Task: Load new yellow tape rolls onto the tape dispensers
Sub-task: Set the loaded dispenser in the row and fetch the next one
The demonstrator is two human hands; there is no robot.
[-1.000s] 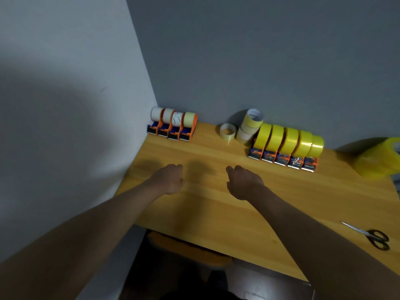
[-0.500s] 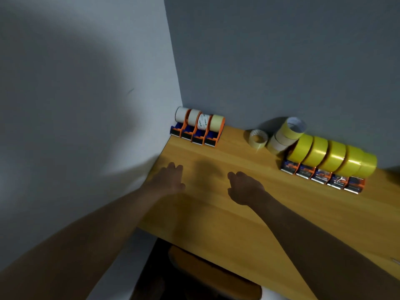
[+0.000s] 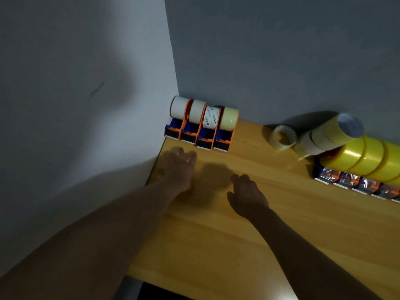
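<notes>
My left hand (image 3: 178,167) hovers above the table (image 3: 238,245) with fingers loosely spread, holding nothing; my right hand (image 3: 246,194) hangs relaxed, also empty; the four spent dispensers (image 3: 199,126) sit in the wall corner at twelve o'clock from my left hand, near its fingertips, the row running nine to three; the left is clearly nearer; the fresh yellow rolls (image 3: 363,158) lie well apart at two o'clock from my right.

I see a wooden table (image 3: 249,245) filling the lower right of the frame, set into a corner where 2 grey walls (image 3: 86,61) meet at upper centre.
</notes>
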